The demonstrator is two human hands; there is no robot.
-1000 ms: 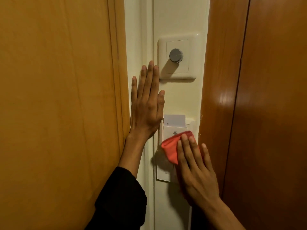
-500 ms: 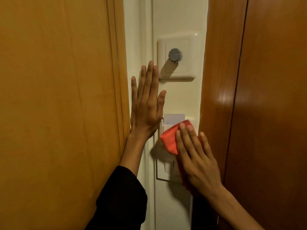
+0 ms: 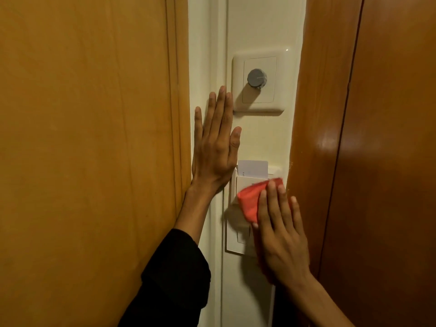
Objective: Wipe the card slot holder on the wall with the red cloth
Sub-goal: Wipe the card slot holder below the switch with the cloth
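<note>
The white card slot holder [image 3: 243,184] is fixed to the cream wall strip, with a white card [image 3: 253,168] standing in its top. My right hand [image 3: 280,232] presses the red cloth [image 3: 250,201] flat against the holder's front, fingers stretched over the cloth and pointing up. The cloth covers most of the holder's face; only its upper left part and top edge show. My left hand [image 3: 215,147] lies flat and open on the wall just left of the holder, fingers pointing up, holding nothing.
A white dimmer plate with a grey knob [image 3: 257,78] sits above the holder. A white switch plate [image 3: 236,241] is below it, partly under my right hand. An orange wooden panel [image 3: 94,138] is on the left, a glossy brown door [image 3: 377,138] on the right.
My right hand slid the cloth up the holder, then slightly back down. The left hand stayed flat on the wall.
</note>
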